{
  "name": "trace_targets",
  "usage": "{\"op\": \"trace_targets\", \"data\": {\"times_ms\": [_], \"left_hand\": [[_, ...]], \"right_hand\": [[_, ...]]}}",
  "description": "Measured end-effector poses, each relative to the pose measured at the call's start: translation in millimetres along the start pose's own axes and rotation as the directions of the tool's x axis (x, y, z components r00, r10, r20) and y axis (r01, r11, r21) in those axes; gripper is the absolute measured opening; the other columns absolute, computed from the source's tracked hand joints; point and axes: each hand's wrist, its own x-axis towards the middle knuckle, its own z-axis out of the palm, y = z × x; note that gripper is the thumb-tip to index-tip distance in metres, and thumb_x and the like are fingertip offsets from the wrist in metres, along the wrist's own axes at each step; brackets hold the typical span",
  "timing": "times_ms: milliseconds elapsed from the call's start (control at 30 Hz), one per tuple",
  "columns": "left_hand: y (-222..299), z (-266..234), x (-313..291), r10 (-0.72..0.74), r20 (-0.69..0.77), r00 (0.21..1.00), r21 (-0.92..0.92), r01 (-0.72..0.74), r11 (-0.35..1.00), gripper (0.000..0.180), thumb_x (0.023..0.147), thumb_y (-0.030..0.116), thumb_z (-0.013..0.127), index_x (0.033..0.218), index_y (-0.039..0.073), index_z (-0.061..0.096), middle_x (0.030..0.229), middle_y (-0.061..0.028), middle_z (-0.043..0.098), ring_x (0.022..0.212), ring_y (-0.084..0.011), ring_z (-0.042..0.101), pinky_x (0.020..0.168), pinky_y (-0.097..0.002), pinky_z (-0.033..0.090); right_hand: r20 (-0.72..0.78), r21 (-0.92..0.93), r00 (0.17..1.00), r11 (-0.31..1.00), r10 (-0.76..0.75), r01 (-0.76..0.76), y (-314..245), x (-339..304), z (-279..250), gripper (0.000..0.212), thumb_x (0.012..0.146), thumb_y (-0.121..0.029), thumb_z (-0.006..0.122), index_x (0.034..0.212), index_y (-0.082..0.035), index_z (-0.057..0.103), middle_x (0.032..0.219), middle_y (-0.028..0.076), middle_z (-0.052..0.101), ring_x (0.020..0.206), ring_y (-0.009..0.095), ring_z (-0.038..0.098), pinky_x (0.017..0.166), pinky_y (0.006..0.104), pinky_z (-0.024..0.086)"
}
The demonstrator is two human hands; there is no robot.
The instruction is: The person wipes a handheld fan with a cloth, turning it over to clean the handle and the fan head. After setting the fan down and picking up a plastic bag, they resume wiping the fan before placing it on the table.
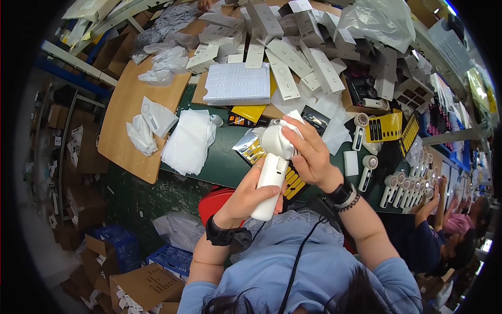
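Note:
My left hand [246, 198] is wrapped round the handle of a white handheld fan [271, 177], held tilted above the green table. At the fan's round head, my right hand [312, 156] is closed with its fingers over the top and side. Some thin white material [294, 117] shows by the right fingertips; whether it is a wipe or a sheet of wrapping I cannot tell. Beneath the hands lie a sheet of yellow and black stickers [294, 183] and a silvery sheet [250, 146]. A stack of white sheets [189, 141] rests left of the hands.
Many white boxes [282, 78] are heaped at the back, beside a bubble-wrap pouch [238, 83]. Bagged items [157, 116] lie on a wooden board [123, 120] at left. Several fans [402, 189] stand at right, near co-workers' arms [426, 209]. Below sits a red stool [214, 204].

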Motion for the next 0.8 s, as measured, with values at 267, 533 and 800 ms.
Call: {"op": "trace_targets", "data": {"times_ms": [267,533,800], "left_hand": [[8,6,-6,0.261,-0.026,0.965,0.104,-0.257,0.961,0.062,0.081,0.004,0.052,0.132,0.005,0.017,0.087,-0.0095,0.051,0.062,-0.0163,0.056,0.055,-0.0285,0.048],[8,14,-1,0.266,-0.167,0.949,0.079,-0.256,0.963,0.054,0.077,0.009,0.058,0.124,0.003,0.031,0.082,-0.0116,0.053,0.061,-0.0209,0.057,0.053,-0.0297,0.046],[14,2,1,0.681,0.140,0.719,0.990,-0.094,-0.105,0.043,0.069,0.006,0.062,0.109,0.002,0.050,0.079,-0.0136,0.054,0.069,-0.0278,0.058,0.059,-0.0345,0.046]], "right_hand": [[-0.057,0.197,0.942,0.929,0.330,-0.314,-22,-40,18,0.039,0.088,-0.009,0.042,0.122,0.010,0.046,0.124,0.027,0.048,0.114,0.039,0.049,0.096,0.0400,0.038],[-0.114,0.215,0.979,0.967,0.167,-0.140,-27,-23,-5,0.043,0.090,-0.015,0.039,0.125,0.010,0.043,0.126,0.030,0.044,0.117,0.039,0.046,0.098,0.0393,0.035],[-0.171,0.379,0.932,0.895,0.318,-0.236,-19,-14,-19,0.056,0.092,-0.030,0.037,0.132,0.009,0.034,0.134,0.023,0.038,0.125,0.030,0.039,0.103,0.0365,0.029]]}}
